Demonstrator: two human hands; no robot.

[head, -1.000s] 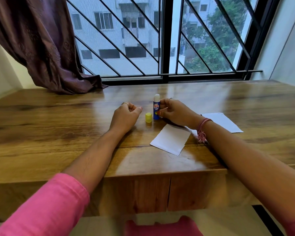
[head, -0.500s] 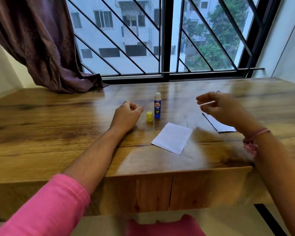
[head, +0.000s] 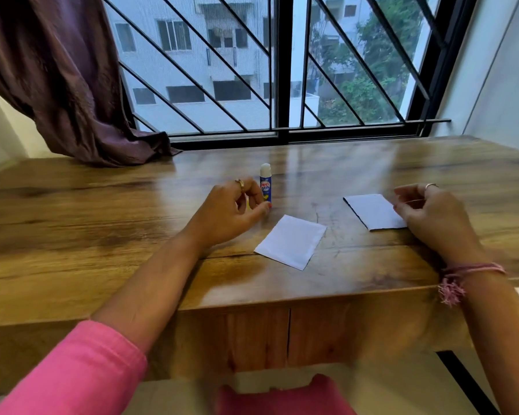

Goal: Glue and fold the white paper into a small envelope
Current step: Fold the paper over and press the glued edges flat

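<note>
Glue stick point(head: 265, 183) upright on bench point(head: 72, 235), uncapped, white glue showing at top. Left hand point(head: 235, 209) just beside it, fingers curled round small yellow cap point(head: 248, 203). White folded paper point(head: 291, 241) flat near bench front edge. Second white paper point(head: 372, 211) to right; right hand point(head: 426, 214) at its edge, fingers loosely curled, grip unclear

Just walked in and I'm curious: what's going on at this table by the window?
A person is making small paper envelopes at a wooden table. The left hand is at the yellow cap beside the glue stick, which stands upright with its cap off. The right hand, fingers loosely curled, rests at the edge of one white paper. A second folded paper lies untouched between the hands.
</note>
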